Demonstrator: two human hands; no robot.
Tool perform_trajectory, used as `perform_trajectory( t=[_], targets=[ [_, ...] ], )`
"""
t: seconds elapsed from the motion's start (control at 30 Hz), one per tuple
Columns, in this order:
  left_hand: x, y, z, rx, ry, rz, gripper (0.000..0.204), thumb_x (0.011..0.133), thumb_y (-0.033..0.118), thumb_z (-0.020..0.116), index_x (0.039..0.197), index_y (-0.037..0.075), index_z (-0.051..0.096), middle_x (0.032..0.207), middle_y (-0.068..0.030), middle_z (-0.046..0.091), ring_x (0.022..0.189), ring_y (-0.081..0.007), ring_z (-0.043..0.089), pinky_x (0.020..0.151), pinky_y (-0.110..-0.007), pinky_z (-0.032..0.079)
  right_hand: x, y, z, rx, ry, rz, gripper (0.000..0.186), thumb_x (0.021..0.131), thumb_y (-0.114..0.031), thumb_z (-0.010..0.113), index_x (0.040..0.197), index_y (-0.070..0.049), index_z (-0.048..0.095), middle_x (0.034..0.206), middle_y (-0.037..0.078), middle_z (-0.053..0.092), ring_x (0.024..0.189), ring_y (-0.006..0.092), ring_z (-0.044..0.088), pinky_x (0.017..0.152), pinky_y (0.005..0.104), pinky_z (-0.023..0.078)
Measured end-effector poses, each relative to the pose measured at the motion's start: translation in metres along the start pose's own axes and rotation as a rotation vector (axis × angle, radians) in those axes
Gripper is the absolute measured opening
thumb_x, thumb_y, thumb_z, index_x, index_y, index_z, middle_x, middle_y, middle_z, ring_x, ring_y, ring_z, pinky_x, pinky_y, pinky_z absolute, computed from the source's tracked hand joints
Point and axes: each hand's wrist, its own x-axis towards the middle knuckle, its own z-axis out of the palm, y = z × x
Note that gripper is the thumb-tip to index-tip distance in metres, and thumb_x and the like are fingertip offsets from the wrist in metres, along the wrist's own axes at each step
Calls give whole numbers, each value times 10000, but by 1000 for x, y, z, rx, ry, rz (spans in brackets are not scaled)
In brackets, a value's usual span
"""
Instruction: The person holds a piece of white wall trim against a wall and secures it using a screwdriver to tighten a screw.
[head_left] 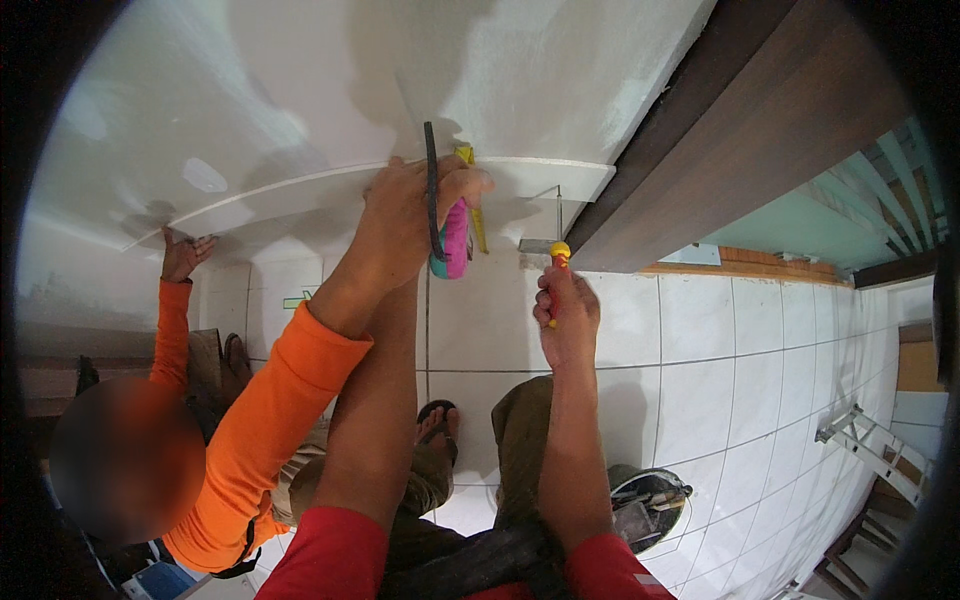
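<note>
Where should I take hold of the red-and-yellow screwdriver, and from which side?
Probably best by the handle, coming from the person's side with fingers wrapped around it, as the right hand does: it is the thicker end, facing the person, while the thin shaft points away toward the pale panel.

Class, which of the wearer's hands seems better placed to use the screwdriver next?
Right, probably: the right hand holds the screwdriver, pointing toward the white panel. The left forearm passes partly behind a co-worker's orange sleeve.
</note>
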Motion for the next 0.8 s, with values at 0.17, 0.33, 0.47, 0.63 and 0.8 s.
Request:
perform_trajectory(
  t=[0.17, 0.33, 0.47, 0.63, 0.8],
  targets=[
    [2, 1, -5, 8, 27, 22, 180, 886, 130, 579, 1064, 156, 586, 825, -64, 651, 672, -287, 648, 577, -393, 471, 7, 13, -2, -819, 305, -666, 277, 1032, -292, 584, 1111, -33, 642, 783, 50, 640, 615, 129, 590, 521, 221, 487],
    [6, 5, 3, -57, 18, 38, 171, 887, 135, 582, 1058, 130, 578, 810, -70, 637, 663, -290, 647, 563, -383, 488, 20, 7, -40, 603, -311, 300, 245, 1034, -284, 579, 1139, -65, 609, 869, 62, 640, 609, 127, 558, 498, 251, 446],
    [2, -1, -6, -37, 36, 50, 160, 896, 147, 576, 1054, 122, 574, 798, -66, 626, 655, -290, 639, 570, -389, 492, -6, -1, 6, 31, -11, -11, 325, 969, -275, 696, 1182, -50, 596, 894, 61, 635, 653, 119, 560, 601, 240, 493],
    [1, -2, -8, -8, 27, 57, 167, 900, 152, 569, 1065, 131, 581, 808, -63, 634, 666, -292, 644, 573, -394, 489, -7, 0, 0, 117, 16, 31, 338, 1003, -318, 636, 1236, -75, 597, 844, 50, 618, 590, 99, 512, 526, 225, 437],
    [0, -4, -1, -46, 10, 54, 183, 900, 163, 575, 1079, 133, 592, 835, -63, 655, 698, -289, 662, 585, -391, 492, 10, -2, -29, 559, -309, 349, 334, 1016, -364, 605, 1218, -100, 569, 787, 23, 564, 553, 59, 447, 463, 194, 347]
  ],
)
